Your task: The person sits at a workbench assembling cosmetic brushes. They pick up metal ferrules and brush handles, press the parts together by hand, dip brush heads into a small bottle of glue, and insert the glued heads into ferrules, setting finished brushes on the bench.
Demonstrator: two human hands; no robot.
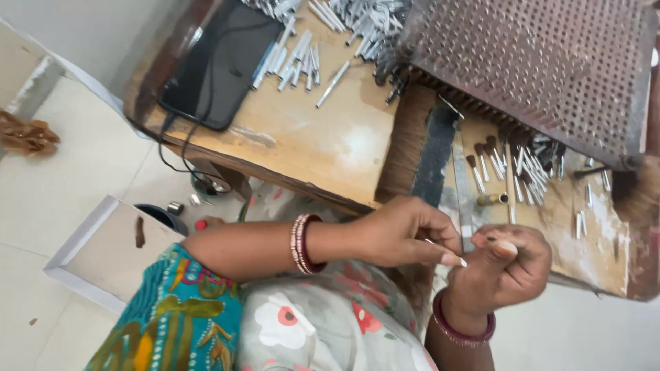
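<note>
Between both hands' fingers [450, 255], thin metal tube [440, 247]

phone [218, 65] left on workbench [323, 144], perforated tray [543, 69] right (tubes [299, 58] between)

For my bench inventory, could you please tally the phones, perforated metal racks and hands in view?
Black phone: 1
Perforated metal rack: 1
Hands: 2, left hand and right hand
Total: 4
</note>
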